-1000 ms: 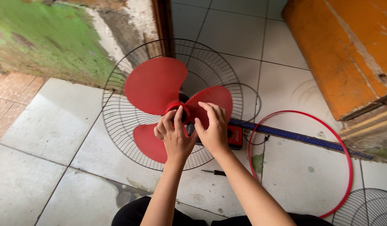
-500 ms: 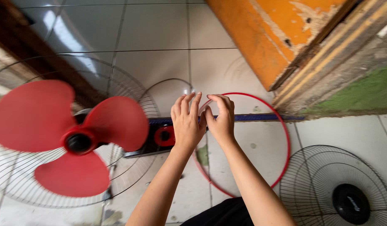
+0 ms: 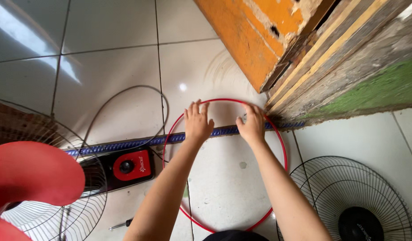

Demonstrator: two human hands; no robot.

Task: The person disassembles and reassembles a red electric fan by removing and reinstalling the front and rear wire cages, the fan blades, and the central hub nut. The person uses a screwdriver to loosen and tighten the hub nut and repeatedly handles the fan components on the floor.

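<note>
A red ring [image 3: 279, 136] lies flat on the tiled floor [image 3: 112, 67] beside an orange wooden panel [image 3: 255, 40]. The left hand [image 3: 198, 121] rests open, fingers spread, just inside the ring's far-left arc. The right hand [image 3: 252, 125] touches the far-right arc, fingers curled; whether it grips cannot be told. 1 wire fan guard [image 3: 348, 196] lies right, red fan blades [image 3: 32, 174] left.

Red ring [image 3: 282, 147] on the pale glossy floor tiles [image 3: 107, 27]; beside the ring, a black wire grille [image 3: 348, 196] (dark hub), red fan blade [image 3: 32, 172], orange panel [image 3: 255, 35].
</note>
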